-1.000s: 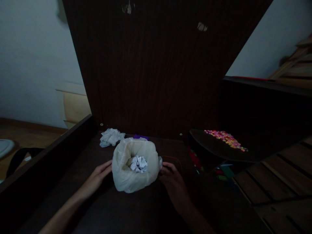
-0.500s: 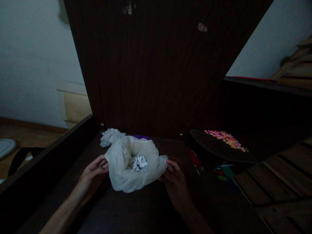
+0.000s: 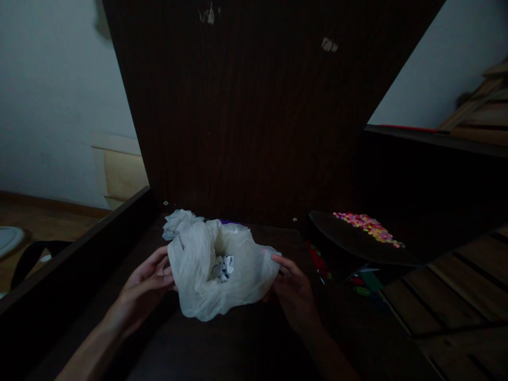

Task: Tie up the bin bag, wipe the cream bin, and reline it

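Observation:
A white plastic bag (image 3: pixel 206 296) sits on the dark wooden surface (image 3: pixel 198 349), its mouth folded outward and facing up. Crumpled printed paper (image 3: pixel 225 267) shows inside it. At the bag's left side, my left hand (image 3: pixel 148 278) grips the plastic with curled fingers; some fingertips are hidden behind it. My right hand (image 3: pixel 291 286) pinches the bag's right edge, with the plastic drawn out toward it. Behind the bag lies another crumpled white plastic bag (image 3: pixel 180 222), and a bit of something purple (image 3: pixel 230 221) peeks out beside it.
A tall dark panel (image 3: pixel 246 116) rises at the back, and a low dark ledge (image 3: pixel 79 264) runs along the left. On the right, a curved shelf (image 3: pixel 337 238) carries a heap of small pink and yellow pieces (image 3: pixel 369 227). Red and green items (image 3: pixel 361 290) sit beneath it.
My right hand has moved slightly right, stretching that side of the bag outward. The bag's opening has narrowed, and less of the paper shows. My left hand has shifted a little left.

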Tool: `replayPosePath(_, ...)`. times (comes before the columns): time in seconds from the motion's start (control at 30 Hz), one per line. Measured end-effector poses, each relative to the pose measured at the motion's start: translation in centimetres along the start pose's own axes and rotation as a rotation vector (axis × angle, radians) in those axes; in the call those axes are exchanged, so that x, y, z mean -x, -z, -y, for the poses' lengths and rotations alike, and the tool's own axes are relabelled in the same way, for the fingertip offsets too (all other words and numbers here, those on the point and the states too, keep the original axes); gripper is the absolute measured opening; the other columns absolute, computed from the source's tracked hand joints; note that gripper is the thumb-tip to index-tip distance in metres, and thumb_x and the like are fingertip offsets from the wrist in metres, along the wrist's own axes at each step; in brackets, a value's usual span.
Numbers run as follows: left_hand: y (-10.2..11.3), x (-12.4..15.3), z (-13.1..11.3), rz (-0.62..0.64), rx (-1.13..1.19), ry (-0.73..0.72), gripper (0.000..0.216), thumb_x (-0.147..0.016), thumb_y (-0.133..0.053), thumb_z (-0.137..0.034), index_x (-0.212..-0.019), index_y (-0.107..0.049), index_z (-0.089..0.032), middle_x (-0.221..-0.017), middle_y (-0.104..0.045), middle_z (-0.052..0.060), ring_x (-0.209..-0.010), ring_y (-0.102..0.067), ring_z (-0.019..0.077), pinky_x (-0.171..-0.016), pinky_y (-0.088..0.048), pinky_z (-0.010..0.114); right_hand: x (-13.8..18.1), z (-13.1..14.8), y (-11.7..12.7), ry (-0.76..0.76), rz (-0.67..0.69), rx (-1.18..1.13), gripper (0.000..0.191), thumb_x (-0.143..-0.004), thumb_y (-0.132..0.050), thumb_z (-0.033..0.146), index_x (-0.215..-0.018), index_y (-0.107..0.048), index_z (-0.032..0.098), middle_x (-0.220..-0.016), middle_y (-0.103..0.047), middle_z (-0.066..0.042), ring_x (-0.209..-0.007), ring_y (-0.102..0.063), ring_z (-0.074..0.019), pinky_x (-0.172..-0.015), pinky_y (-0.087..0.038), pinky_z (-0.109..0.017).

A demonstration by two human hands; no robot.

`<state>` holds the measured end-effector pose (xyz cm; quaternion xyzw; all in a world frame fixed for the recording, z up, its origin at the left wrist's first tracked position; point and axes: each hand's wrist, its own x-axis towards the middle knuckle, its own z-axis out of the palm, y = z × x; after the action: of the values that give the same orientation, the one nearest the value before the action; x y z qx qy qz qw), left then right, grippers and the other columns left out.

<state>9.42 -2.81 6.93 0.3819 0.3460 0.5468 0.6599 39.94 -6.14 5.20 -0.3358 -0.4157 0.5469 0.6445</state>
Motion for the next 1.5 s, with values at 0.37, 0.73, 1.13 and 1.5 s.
replayPosePath(0.37,0.1,-1.1,-0.6,0.137,-0.002,-0.096,0.042,-0.073,-0.084,-0.018,-0.113,-0.073,-0.022,-0.082,-0.07,0.003,-0.06,-0.065,0.017,-0.047,-0.057,0.024,-1.7,2.5,-0.1,0.063,-0.054,0.036,0.044,-0.07,-0.09,0.026,-0.111,-0.075,0.021,-0.123,-0.075,-0.014,-0.071,-0.074,-0.0211,-0.051,-0.064,-0.035)
replayPosePath(0.73,-1.7,0.3,-2.2,0.02,0.034,-0.016,0.049,-0.066,-0.087,-0.022,-0.113,-0.072,-0.021,-0.12,-0.075,0.01,-0.094,-0.075,0.0256,-0.076,-0.059,0.025,-1.6,2.5,-0.1,0.069,-0.043,0.095,0.044,-0.07,-0.091,0.032,-0.11,-0.076,0.022,-0.11,-0.078,-0.012,-0.065,-0.073,-0.0209,-0.053,-0.062,-0.036)
replayPosePath(1.13,-2.5,-1.2,-4.4,0.001,-0.067,-0.186,0.039,-0.074,-0.085,-0.019,-0.111,-0.073,-0.019,-0.125,-0.074,0.007,-0.102,-0.073,0.0243,-0.081,-0.059,0.023,-2.8,2.7,0.8,0.305,-0.237,0.431,0.033,-0.078,-0.082,0.025,-0.11,-0.078,0.02,-0.106,-0.08,-0.009,-0.068,-0.074,-0.0189,-0.06,-0.064,-0.033)
replayPosePath(1.5,-3.3,-4.8,-6.2,0.046,-0.096,-0.401,0.046,-0.068,-0.088,-0.02,-0.113,-0.077,-0.023,-0.127,-0.073,0.009,-0.101,-0.073,0.0222,-0.078,-0.062,0.02,-6.3,3.5,0.9,0.488,-0.37,0.489,0.024,-0.071,-0.083,0.031,-0.09,-0.075,0.019,-0.081,-0.078,-0.006,-0.064,-0.072,-0.019,-0.053,-0.06,-0.029)
